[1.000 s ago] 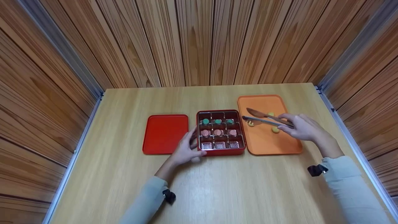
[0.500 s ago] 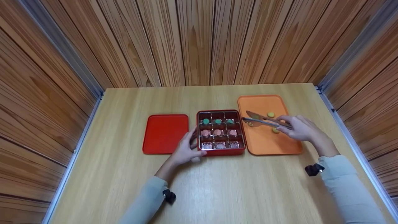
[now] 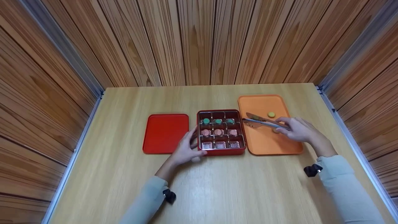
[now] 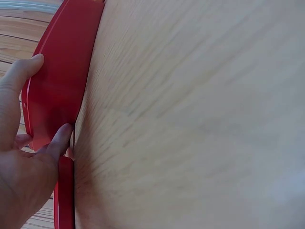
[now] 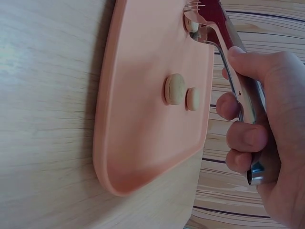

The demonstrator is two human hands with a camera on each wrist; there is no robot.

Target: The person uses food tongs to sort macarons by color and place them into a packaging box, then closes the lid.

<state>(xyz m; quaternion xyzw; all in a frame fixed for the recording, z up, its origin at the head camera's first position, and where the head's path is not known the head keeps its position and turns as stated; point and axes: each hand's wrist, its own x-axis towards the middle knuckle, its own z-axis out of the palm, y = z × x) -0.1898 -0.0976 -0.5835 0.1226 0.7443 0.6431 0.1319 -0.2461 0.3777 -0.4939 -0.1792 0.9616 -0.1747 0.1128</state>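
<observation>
My left hand (image 3: 185,151) holds the red box (image 3: 221,152) at its near left corner, thumb on the front wall and fingers along the left side. Clear dividers split the box; green macarons (image 3: 206,121) sit in the back row and pink macarons (image 3: 205,133) in the middle row. The front row shows bare plastic. My right hand (image 3: 298,129) grips metal tongs (image 5: 247,98) over the orange tray (image 3: 270,145). Their fork-like tips stand around a yellow macaron (image 5: 191,25); a firm pinch is hard to confirm. Two more yellow macarons (image 5: 175,89) lie on the tray.
A flat red lid (image 3: 166,133) lies left of the box, close to my left hand. The orange tray stands right against the box's right side. Wood-panelled walls (image 3: 199,43) enclose the back and sides of the wooden table (image 3: 224,186).
My right hand has shifted slightly left, and the tongs' arms have drawn closer together around the macaron near their tips. My left hand and the box stay where they were.
</observation>
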